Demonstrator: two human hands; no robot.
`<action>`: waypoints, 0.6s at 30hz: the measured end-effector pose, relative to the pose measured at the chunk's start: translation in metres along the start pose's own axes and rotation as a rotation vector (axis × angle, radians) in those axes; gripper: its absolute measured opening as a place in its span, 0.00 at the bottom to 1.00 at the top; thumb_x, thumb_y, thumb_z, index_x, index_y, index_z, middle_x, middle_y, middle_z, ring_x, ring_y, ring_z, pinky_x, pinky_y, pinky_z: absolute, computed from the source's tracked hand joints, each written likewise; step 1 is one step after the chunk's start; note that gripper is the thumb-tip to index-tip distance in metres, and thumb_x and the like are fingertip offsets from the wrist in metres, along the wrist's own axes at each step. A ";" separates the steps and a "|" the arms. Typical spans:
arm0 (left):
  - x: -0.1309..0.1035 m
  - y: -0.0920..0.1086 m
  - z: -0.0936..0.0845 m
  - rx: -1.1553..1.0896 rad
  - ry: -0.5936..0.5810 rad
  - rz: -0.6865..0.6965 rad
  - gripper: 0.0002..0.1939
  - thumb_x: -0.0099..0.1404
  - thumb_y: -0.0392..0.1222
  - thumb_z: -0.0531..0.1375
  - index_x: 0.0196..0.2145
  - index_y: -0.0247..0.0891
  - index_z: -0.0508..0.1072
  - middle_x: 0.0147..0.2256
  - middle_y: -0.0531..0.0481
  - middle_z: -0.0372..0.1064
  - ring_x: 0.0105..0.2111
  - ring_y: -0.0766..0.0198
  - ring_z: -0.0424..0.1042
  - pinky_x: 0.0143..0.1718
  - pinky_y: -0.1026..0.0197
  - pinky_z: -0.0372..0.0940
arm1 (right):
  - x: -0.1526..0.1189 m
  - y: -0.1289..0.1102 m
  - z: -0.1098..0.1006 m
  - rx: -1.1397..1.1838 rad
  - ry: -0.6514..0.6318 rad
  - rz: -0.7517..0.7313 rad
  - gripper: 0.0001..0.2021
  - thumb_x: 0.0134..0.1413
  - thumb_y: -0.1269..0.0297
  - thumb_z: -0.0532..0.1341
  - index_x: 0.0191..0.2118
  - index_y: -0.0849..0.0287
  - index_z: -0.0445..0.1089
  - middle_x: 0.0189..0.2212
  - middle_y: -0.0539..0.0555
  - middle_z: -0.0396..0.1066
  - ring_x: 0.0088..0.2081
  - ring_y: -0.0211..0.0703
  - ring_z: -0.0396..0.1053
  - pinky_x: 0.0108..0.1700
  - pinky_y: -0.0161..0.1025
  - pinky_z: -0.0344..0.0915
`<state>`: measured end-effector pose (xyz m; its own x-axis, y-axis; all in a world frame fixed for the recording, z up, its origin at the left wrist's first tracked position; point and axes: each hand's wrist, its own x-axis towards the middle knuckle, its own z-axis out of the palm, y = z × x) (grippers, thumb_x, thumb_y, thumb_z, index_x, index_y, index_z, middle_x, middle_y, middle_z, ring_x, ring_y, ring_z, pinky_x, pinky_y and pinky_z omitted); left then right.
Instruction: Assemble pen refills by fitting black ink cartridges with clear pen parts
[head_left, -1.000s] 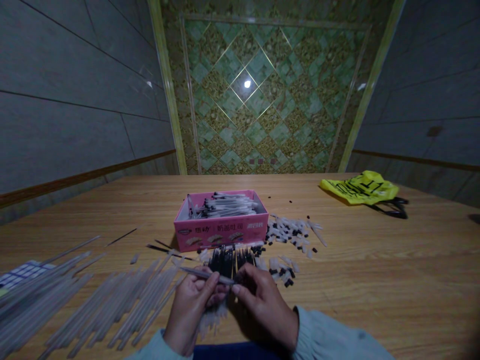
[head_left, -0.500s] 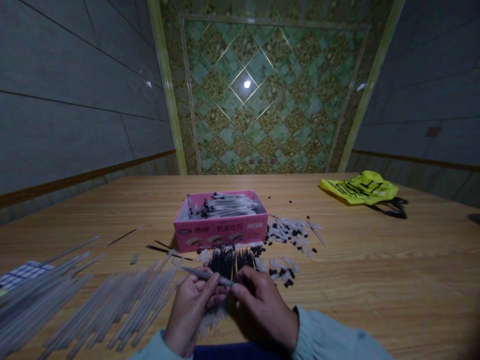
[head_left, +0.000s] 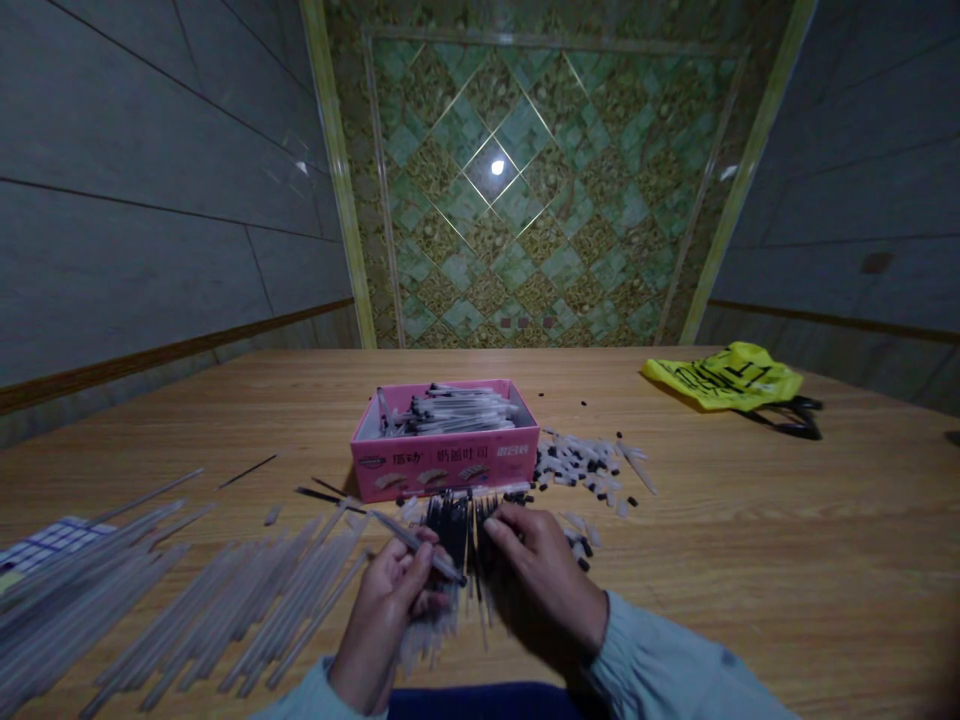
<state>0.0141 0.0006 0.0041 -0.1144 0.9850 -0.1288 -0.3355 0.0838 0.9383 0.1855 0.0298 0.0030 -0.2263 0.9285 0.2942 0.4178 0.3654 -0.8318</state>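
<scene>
While the left hand (head_left: 379, 615) has its grip closed on a slim pen (head_left: 399, 532) slanting above the desk (head_left: 750, 540), the right hand (head_left: 551, 580) meets thin dark rods (head_left: 448, 525), its own grip unclear, before a pink box (head_left: 442, 465) and a farther yellow bag (head_left: 727, 378).

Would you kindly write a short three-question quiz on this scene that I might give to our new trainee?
1. True or false: the right hand has its fingertips at the slender black rods, which lie on the near side of the pink cardboard box.

2. Multiple choice: what does the left hand hold?
A) a loose black cap
B) a slim, translucent grey tube
C) a blue-checked white item

3. Fill in the blank: seen from the wearer's view, the crumpled bright yellow plastic bag lies to the ____ of the box.

Key: 1. True. 2. B. 3. right.
</scene>
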 end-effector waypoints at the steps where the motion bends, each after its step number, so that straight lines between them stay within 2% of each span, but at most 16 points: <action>1: -0.001 0.001 0.000 -0.003 -0.019 -0.003 0.19 0.48 0.49 0.66 0.36 0.35 0.71 0.26 0.50 0.71 0.26 0.64 0.70 0.21 0.66 0.63 | 0.005 0.001 -0.008 -0.182 0.043 -0.086 0.09 0.58 0.64 0.54 0.31 0.60 0.68 0.30 0.54 0.70 0.34 0.42 0.67 0.37 0.37 0.62; 2: -0.001 0.002 0.000 -0.007 -0.043 -0.007 0.19 0.50 0.49 0.65 0.37 0.35 0.71 0.25 0.51 0.69 0.25 0.65 0.69 0.21 0.67 0.62 | 0.009 0.003 -0.015 -0.329 0.048 -0.150 0.07 0.57 0.69 0.54 0.35 0.59 0.70 0.35 0.55 0.71 0.40 0.44 0.65 0.42 0.38 0.60; 4: -0.002 0.004 0.000 -0.010 -0.090 -0.018 0.20 0.52 0.48 0.64 0.41 0.35 0.72 0.23 0.54 0.66 0.23 0.67 0.66 0.21 0.67 0.61 | 0.014 0.009 -0.024 -0.528 0.011 -0.220 0.13 0.54 0.75 0.53 0.43 0.58 0.70 0.42 0.57 0.70 0.47 0.46 0.61 0.47 0.40 0.57; 7: -0.001 0.003 -0.002 -0.003 -0.128 -0.015 0.22 0.54 0.48 0.62 0.45 0.34 0.72 0.22 0.56 0.61 0.20 0.69 0.61 0.20 0.66 0.60 | 0.018 0.021 -0.024 -0.630 -0.044 -0.248 0.19 0.52 0.78 0.53 0.49 0.58 0.67 0.45 0.58 0.69 0.49 0.48 0.58 0.48 0.41 0.56; 9: 0.001 0.000 -0.005 0.016 -0.131 -0.011 0.23 0.55 0.48 0.61 0.47 0.33 0.71 0.21 0.57 0.60 0.18 0.71 0.58 0.18 0.67 0.57 | 0.018 0.026 -0.021 -0.651 -0.041 -0.250 0.19 0.51 0.79 0.53 0.49 0.59 0.67 0.45 0.57 0.70 0.49 0.48 0.58 0.47 0.41 0.55; 13: 0.007 -0.006 -0.010 0.065 -0.130 -0.013 0.25 0.56 0.49 0.61 0.48 0.32 0.71 0.21 0.57 0.58 0.17 0.73 0.55 0.16 0.68 0.51 | 0.018 0.029 -0.017 -0.690 -0.022 -0.231 0.16 0.49 0.79 0.54 0.43 0.60 0.69 0.40 0.57 0.71 0.45 0.47 0.60 0.45 0.39 0.55; 18: 0.007 -0.006 -0.013 0.096 -0.137 -0.008 0.23 0.55 0.50 0.61 0.45 0.32 0.74 0.20 0.57 0.57 0.16 0.74 0.54 0.15 0.68 0.49 | 0.019 0.027 -0.016 -0.730 -0.028 -0.239 0.10 0.53 0.75 0.55 0.39 0.60 0.70 0.37 0.57 0.71 0.44 0.46 0.61 0.44 0.39 0.55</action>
<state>0.0035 0.0050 -0.0066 0.0187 0.9950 -0.0980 -0.2441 0.0996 0.9646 0.2067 0.0584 -0.0057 -0.4014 0.8205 0.4070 0.8277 0.5152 -0.2224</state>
